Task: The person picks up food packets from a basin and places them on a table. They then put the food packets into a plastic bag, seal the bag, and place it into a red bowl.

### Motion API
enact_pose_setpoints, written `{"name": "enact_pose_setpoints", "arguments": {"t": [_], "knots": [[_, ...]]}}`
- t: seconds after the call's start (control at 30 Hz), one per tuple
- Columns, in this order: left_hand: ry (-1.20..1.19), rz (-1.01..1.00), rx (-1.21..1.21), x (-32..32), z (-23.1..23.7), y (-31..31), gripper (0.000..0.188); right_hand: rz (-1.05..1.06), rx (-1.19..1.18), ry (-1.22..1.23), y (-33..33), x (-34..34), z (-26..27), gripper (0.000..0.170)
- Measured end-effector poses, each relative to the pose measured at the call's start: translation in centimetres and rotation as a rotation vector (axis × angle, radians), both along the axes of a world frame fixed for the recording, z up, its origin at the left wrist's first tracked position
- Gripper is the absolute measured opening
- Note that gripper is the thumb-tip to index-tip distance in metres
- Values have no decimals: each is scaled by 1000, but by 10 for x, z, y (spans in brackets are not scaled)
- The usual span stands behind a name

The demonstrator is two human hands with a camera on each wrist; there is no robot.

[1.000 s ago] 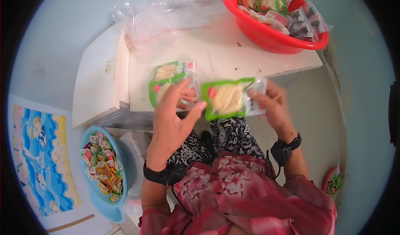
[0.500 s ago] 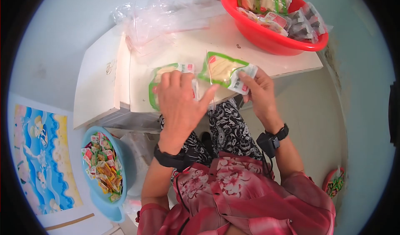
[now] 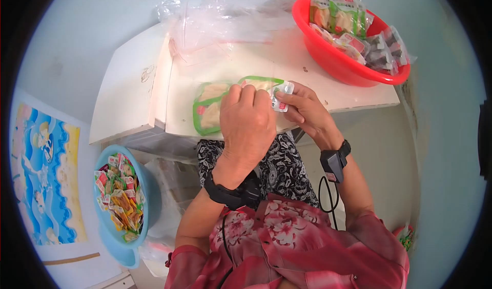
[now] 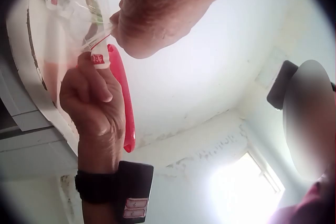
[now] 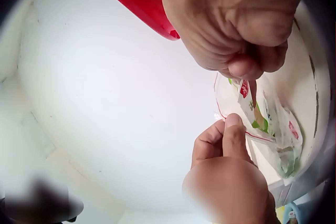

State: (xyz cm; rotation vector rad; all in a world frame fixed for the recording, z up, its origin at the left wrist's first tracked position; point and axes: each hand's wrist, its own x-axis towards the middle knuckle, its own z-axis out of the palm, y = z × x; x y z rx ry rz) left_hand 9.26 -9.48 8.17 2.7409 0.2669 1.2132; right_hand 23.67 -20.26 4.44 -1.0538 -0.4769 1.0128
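Over the white table [image 3: 246, 58], my right hand [image 3: 310, 109] pinches the white end of a green-edged snack packet [image 3: 282, 99] with pale pieces inside. My left hand [image 3: 247, 127] is close to its left, back upward, covering part of that packet. In the right wrist view, left thumb and fingers pinch the edge of a clear zip bag [image 5: 278, 153] with a red line along its mouth. The held packet reaches into this mouth. More green-edged packets [image 3: 209, 114] lie in the bag, partly hidden by the left hand.
A red basin [image 3: 333, 58] of packets stands at the table's back right. Loose clear plastic bags [image 3: 205, 27] lie along the back. Below left is a light blue basin [image 3: 151, 191] of small colourful packets. A white panel [image 3: 130, 84] rises at the table's left.
The right hand has carried the packet up from over the lap and leftward to the bag. The left hand has moved right and now pinches the bag's edge. The head view has shifted slightly.
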Motion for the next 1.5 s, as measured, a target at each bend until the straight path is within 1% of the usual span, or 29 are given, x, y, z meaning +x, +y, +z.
{"name": "enact_pose_setpoints", "arguments": {"t": [0.2,0.27,0.37,0.47,0.57,0.67,0.87,0.9,0.97,1.07,1.17,1.2,1.27,1.3,1.37,1.4,1.5], "knots": [[30,4,-24,-3,3,-4,8,143,10,2,32,7,1,16],[53,-12,-75,-7,1,-5,8,127,-54,-62,38,7,1,17],[-34,-52,-208,-18,-4,0,12,83,-117,-97,35,8,1,18],[-48,99,-218,-42,-16,26,24,51,-112,-63,24,10,2,18],[-57,242,-173,-61,-33,53,36,34,-74,-42,21,8,-3,17],[50,150,-184,-65,-44,71,42,-9,-51,-50,27,8,-8,17],[89,-113,-556,-64,-46,86,41,-97,-40,-45,36,1,-10,16],[88,-139,-528,-65,-47,89,41,-118,-45,-46,35,0,-11,16],[91,-185,-474,-69,-50,95,40,-92,-48,-39,34,4,-12,17],[6,-231,-478,-69,-52,100,36,-13,-94,-34,38,8,-10,18],[-18,-270,-563,-68,-56,105,46,98,-132,-50,43,4,-4,19],[-57,-263,-585,-68,-53,107,52,135,-140,-56,45,2,-4,19],[-132,-248,-631,-67,-47,110,70,141,-137,-45,48,3,-5,18],[-136,-284,-735,-66,-48,113,76,147,-136,-39,49,3,-6,18],[-141,-351,-944,-65,-50,119,91,169,-206,-188,56,6,-6,16],[-69,-344,-964,-67,-46,121,95,177,-238,-262,59,7,-5,15],[-65,-380,-994,-67,-44,120,100,164,-275,-375,73,2,0,13]]}}
